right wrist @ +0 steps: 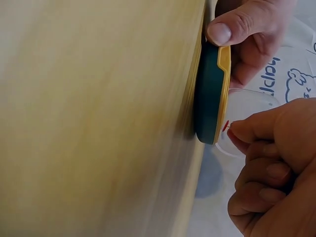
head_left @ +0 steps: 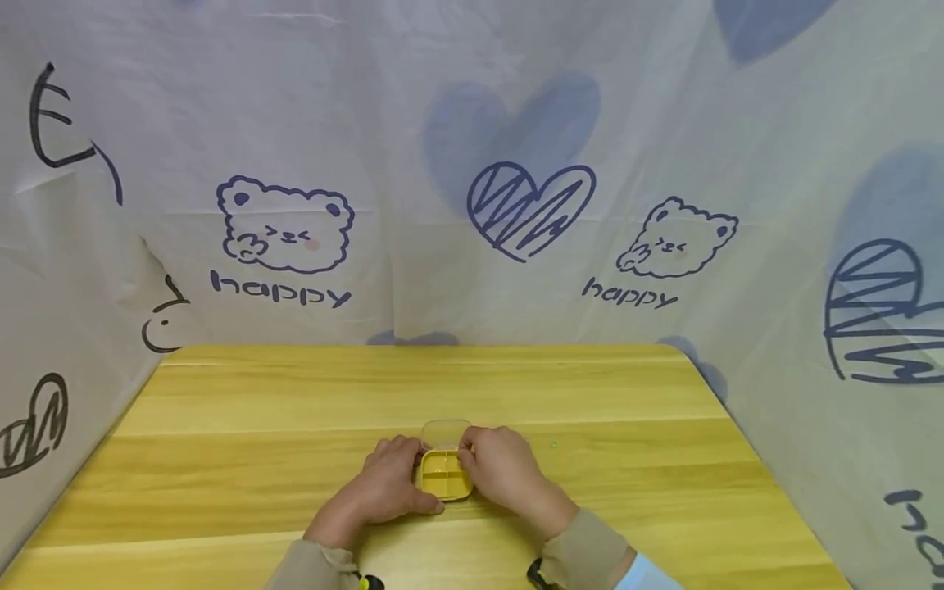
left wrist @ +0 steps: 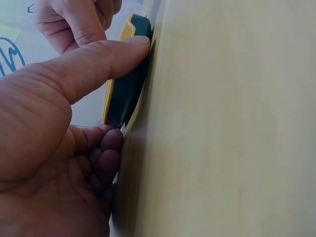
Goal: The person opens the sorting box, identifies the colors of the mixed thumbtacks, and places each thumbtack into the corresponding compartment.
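A small compartment case (head_left: 446, 497) with a yellow divided tray and a dark green underside (right wrist: 208, 94) sits on the table. Its clear lid (head_left: 445, 428) stands open at the far side. My left hand (head_left: 389, 485) grips the case, thumb along the near edge and fingers at the left side. Over the tray's right side, my right hand (head_left: 503, 467) pinches a tiny red piece with a thin stem (right wrist: 226, 126) between thumb and forefinger; its kind is too small to tell. The other fingers of that hand (right wrist: 271, 173) are curled in.
The wood-grain table (head_left: 221, 459) reaches back to a white cloth (head_left: 413, 270) printed with bears and hearts, which also hangs at both sides. A tiny clear speck (head_left: 554, 445) lies on the table right of my right hand.
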`<state>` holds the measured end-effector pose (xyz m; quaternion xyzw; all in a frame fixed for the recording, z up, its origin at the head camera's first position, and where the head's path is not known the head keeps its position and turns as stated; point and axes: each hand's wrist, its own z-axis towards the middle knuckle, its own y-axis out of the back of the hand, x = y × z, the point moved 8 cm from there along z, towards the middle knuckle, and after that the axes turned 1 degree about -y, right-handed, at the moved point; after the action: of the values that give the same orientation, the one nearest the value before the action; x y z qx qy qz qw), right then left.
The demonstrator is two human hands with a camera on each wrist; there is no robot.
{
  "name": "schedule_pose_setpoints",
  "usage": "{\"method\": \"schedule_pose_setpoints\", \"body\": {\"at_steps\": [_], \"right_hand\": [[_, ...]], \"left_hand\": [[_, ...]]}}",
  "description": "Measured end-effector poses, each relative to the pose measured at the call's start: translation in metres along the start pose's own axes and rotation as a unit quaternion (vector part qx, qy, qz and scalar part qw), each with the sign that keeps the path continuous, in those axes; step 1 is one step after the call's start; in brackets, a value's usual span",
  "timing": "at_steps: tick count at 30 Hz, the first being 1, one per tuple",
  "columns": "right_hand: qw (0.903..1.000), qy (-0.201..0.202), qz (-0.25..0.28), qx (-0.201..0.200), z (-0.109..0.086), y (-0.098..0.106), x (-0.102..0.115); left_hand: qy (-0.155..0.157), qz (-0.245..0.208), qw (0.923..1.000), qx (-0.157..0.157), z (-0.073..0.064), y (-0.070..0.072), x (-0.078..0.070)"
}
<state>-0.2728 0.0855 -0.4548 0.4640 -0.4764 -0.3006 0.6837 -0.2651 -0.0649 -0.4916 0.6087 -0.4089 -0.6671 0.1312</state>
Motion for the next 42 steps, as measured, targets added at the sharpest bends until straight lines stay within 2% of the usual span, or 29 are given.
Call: {"method": "schedule_pose_setpoints", "body": {"at_steps": [6, 12, 17, 20, 25, 29, 33, 36, 42], "right_hand": [[0.999, 0.03, -0.033, 0.002, 0.001, -0.006, 0.006], [0.9975, 0.055, -0.042, 0.014, 0.001, -0.013, 0.014], [0.9975, 0.054, -0.046, 0.007, -0.002, -0.01, 0.015], [0.9989, 0.04, -0.023, 0.007, -0.008, -0.005, 0.009], [0.9997, 0.014, 0.02, 0.003, -0.019, 0.006, -0.011], [0.9992, -0.02, 0.024, -0.025, -0.023, 0.024, -0.039], [0.9965, -0.06, 0.016, -0.055, -0.024, 0.039, -0.07], [0.9945, -0.083, 0.002, -0.063, -0.024, 0.046, -0.089], [0.9942, -0.094, -0.029, -0.044, -0.023, 0.047, -0.1]], "left_hand": [[-0.005, 0.002, 1.0, -0.003, -0.001, -0.002, 0.002], [-0.004, 0.001, 1.0, 0.0, -0.004, -0.005, 0.007], [-0.008, 0.001, 1.0, -0.003, -0.006, -0.005, 0.009], [-0.01, 0.001, 0.9999, -0.004, -0.007, -0.005, 0.009], [-0.017, 0.001, 0.9998, -0.01, -0.008, -0.004, 0.007], [-0.019, 0.0, 0.9998, -0.009, -0.009, -0.003, 0.007], [-0.022, 0.003, 0.9997, -0.01, -0.009, -0.002, 0.006], [-0.026, 0.005, 0.9996, -0.011, -0.006, -0.001, 0.003], [-0.028, -0.002, 0.9995, -0.012, -0.002, -0.001, 0.002]]}}
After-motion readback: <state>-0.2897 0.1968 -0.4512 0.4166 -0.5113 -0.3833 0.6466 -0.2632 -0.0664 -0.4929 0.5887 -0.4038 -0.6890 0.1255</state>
